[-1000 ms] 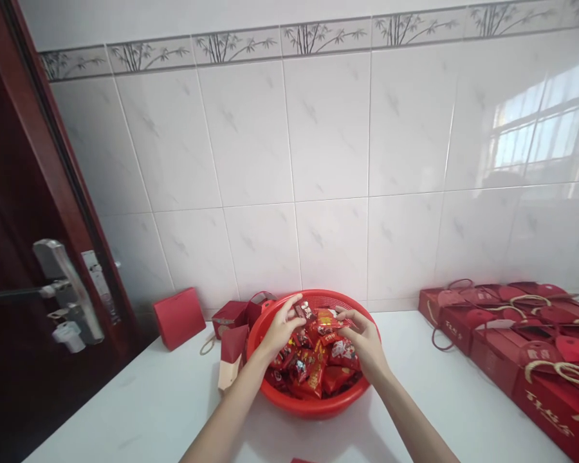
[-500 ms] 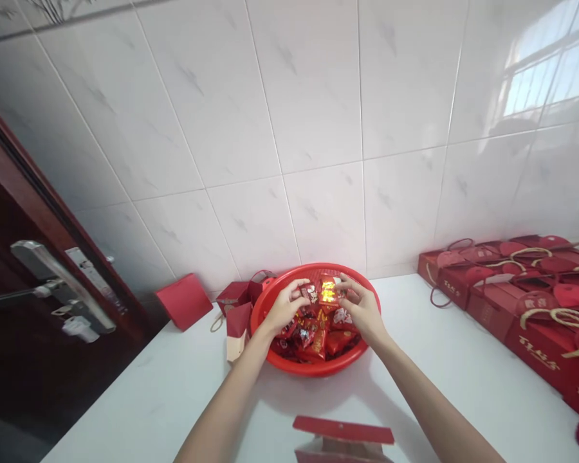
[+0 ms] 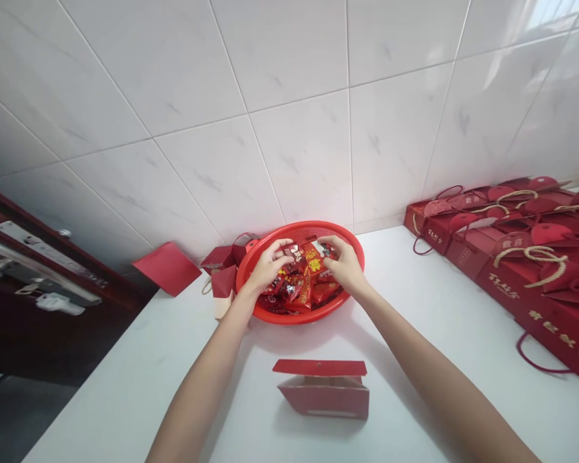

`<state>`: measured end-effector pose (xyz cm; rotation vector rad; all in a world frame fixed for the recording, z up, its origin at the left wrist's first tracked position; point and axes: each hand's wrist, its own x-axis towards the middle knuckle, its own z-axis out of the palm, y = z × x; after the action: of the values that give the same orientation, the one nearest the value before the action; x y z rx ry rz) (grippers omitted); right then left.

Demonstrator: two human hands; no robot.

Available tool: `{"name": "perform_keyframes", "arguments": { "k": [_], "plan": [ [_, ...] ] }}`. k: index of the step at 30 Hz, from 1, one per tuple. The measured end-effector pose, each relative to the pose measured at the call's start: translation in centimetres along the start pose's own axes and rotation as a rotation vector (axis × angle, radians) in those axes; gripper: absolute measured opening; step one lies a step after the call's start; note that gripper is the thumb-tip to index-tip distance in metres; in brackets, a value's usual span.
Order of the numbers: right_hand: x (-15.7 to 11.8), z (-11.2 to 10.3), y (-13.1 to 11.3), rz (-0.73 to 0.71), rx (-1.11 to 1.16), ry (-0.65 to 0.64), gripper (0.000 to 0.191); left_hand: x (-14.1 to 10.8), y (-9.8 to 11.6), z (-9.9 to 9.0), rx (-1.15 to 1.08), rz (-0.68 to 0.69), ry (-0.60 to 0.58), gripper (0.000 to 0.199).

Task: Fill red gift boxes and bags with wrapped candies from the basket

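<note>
Both hands are over a red plastic basket (image 3: 305,318) filled with small shiny candy packets (image 3: 299,289). A dark red candy packet with white lettering (image 3: 295,253) is pinched between the thumb and fingers of my left hand (image 3: 270,265). Beside it, a red candy packet with gold lettering (image 3: 312,258) is gripped at its right edge by my right hand (image 3: 343,263). That hand's fingertips are partly hidden, with a silvery bit of wrapper showing near them. Nearer to me, a small red paper box (image 3: 325,399) stands on the white table with its top flap open.
Several red gift boxes with rope ties (image 3: 506,251) stand in rows at the right. Left of the basket are small red boxes (image 3: 222,283) and a red folded card (image 3: 167,267). A tiled wall (image 3: 299,148) rises behind; a dark door with a handle (image 3: 43,283) is at the left.
The view has tilted down, bringing more of the open red box into sight. The gold-lettered packet has tilted, losing its bright glare, and sits nearer the left hand's packet.
</note>
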<state>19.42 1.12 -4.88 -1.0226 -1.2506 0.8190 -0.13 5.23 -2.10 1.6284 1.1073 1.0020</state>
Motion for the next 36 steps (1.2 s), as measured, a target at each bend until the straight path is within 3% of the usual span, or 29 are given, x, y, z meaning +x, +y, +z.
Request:
{"name": "perform_keyframes", "arguments": {
  "k": [11, 15, 20, 27, 32, 36],
  "plan": [
    [-0.3, -0.2, -0.8, 0.120, -0.021, -0.071, 0.033, 0.2, -0.2, 0.0, 0.054, 0.042, 0.034, 0.037],
    [-0.4, -0.1, -0.7, 0.092, -0.099, -0.147, 0.019, -0.1, 0.2, 0.1, 0.064, 0.070, -0.091, 0.033],
    [-0.5, -0.3, -1.0, 0.049, -0.185, -0.180, 0.023, -0.7, 0.5, 0.3, 0.107, 0.078, -0.227, 0.040],
    [-0.5, -0.3, -1.3, 0.032, 0.053, -0.072, 0.026, -1.0, 0.4, 0.5, 0.208, 0.105, -0.339, 0.036],
    [-0.7, -0.3, -2.1, 0.122, 0.238, -0.176, 0.032, -0.7, 0.5, 0.5, 0.067, 0.147, -0.288, 0.039],
    [-0.5, -0.1, -2.2, 0.126, 0.382, -0.089, 0.034, -0.5, 0.5, 0.4, 0.010, 0.139, -0.222, 0.044]
  ]
}}
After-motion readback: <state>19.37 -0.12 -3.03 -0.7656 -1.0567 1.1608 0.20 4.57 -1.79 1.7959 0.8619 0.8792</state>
